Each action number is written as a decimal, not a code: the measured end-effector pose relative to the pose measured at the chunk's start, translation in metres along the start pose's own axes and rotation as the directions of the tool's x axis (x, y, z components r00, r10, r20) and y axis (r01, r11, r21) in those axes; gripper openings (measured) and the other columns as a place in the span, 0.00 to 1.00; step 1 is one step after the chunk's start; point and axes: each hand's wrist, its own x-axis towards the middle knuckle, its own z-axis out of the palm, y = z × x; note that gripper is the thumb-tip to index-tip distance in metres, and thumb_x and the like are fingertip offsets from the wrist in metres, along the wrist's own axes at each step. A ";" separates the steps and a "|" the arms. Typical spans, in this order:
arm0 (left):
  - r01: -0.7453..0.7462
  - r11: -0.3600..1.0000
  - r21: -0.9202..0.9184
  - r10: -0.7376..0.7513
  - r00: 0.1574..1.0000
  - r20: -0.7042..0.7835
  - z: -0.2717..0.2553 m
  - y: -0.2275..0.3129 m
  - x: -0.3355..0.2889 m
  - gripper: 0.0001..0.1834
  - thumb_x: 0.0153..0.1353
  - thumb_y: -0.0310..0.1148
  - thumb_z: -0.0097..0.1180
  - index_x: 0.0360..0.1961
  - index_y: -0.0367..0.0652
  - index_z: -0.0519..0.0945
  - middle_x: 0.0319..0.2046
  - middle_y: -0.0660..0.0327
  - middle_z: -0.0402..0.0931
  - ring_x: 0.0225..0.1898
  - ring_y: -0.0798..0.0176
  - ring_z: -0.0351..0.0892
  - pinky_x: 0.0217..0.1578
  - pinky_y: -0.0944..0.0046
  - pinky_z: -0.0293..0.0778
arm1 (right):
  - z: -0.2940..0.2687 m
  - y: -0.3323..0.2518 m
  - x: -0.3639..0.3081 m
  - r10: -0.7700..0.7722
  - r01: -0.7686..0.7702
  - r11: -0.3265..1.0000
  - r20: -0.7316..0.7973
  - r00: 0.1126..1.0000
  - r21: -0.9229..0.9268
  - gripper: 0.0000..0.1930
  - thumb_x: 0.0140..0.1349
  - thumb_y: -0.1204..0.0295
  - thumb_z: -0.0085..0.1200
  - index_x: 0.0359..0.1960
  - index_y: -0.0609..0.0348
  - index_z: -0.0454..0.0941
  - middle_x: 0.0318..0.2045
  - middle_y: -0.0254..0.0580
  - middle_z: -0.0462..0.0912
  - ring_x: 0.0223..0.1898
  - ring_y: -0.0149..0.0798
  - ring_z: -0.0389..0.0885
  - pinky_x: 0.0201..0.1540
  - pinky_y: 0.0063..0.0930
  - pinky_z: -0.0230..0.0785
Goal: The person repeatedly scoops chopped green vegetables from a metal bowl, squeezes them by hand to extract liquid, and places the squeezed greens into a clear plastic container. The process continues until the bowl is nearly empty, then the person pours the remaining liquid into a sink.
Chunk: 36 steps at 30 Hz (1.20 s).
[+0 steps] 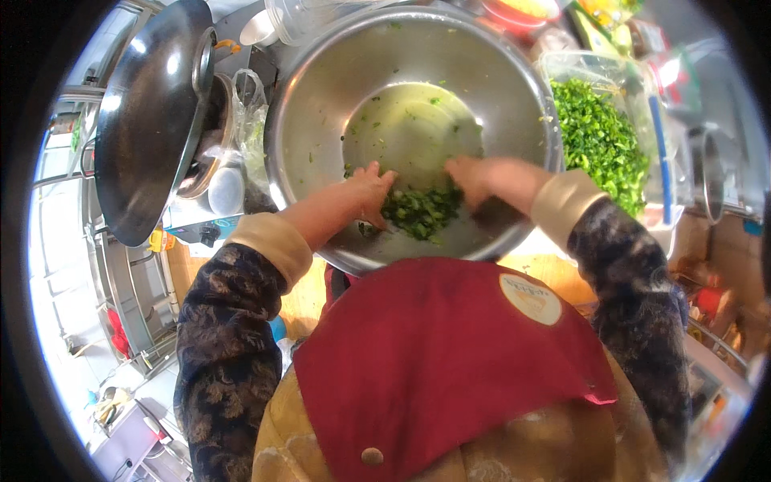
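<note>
A wide steel bowl (506, 88) stands in front of me, and both my hands reach down into it. On its bottom, at the near side, lies a small heap of dark chopped greens (422, 213). My left hand (372, 191) is at the left edge of the heap, its fingers apart. At the right edge of the heap is my right hand (478, 181), slightly blurred, with thumb and fingers apart and its lower fingertips partly hidden. Neither hand visibly grips anything. Small green bits cling to the bowl's bottom and walls.
To the right stands a clear plastic tub (590, 64) full of bright chopped greens (598, 136). A large dark wok (148, 120) is tilted up at the left, beside a clear plastic bag (253, 120). A red bowl (518, 16) and packages crowd the far right.
</note>
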 end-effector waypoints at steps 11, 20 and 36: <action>0.076 0.932 -0.354 -0.152 0.970 -0.190 0.043 0.032 0.029 0.34 0.42 0.39 0.67 0.47 0.36 0.65 0.38 0.40 0.76 0.43 0.39 0.76 0.45 0.51 0.74 | 0.026 -0.056 0.022 0.080 -0.029 0.954 -0.160 0.984 0.298 0.41 0.34 0.69 0.71 0.53 0.62 0.60 0.50 0.57 0.72 0.53 0.56 0.71 0.53 0.41 0.68; 0.143 -0.058 -0.988 0.164 0.978 0.132 0.022 0.001 0.028 0.15 0.51 0.30 0.54 0.41 0.38 0.77 0.39 0.56 0.77 0.43 0.55 0.76 0.45 0.56 0.72 | -0.011 -0.038 -0.004 -0.030 0.082 0.840 -0.105 0.994 0.536 0.33 0.40 0.72 0.64 0.51 0.63 0.65 0.42 0.55 0.77 0.47 0.51 0.76 0.50 0.39 0.69; -0.214 -0.881 -0.422 0.135 0.741 -0.658 -0.059 0.008 -0.019 0.16 0.63 0.43 0.40 0.39 0.46 0.77 0.37 0.58 0.78 0.41 0.55 0.76 0.40 0.52 0.74 | -0.078 -0.063 -0.095 0.393 0.796 -0.042 -0.723 0.568 0.604 0.20 0.55 0.51 0.58 0.39 0.56 0.78 0.32 0.37 0.79 0.33 0.33 0.76 0.40 0.28 0.71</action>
